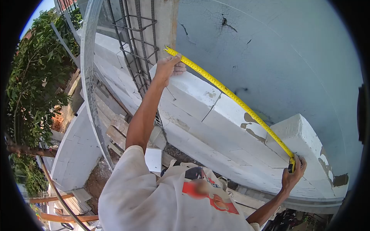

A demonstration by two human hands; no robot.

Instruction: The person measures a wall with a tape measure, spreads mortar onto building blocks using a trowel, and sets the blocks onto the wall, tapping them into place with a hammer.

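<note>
A yellow tape measure [226, 91] is stretched along the top of a white block wall [189, 90]. My left hand [169, 68] pinches the blade close to its hooked end, beside the concrete edge and the rebar cage [137, 42]. At the other end, my right hand [293, 173] is closed around the yellow and black tape case, against the face of a raised white block [296, 133]. The blade passes over that block's near edge. Part of the case is hidden by my fingers.
A grey plastered wall [269, 50] with cracks rises behind the blocks. Grey mortar patches [252, 125] mark the wall top. Wooden boards [119, 133] lie below on the left, and a curved pale metal-like strip [89, 77] runs past them. Leafy branches [34, 77] stand farther left.
</note>
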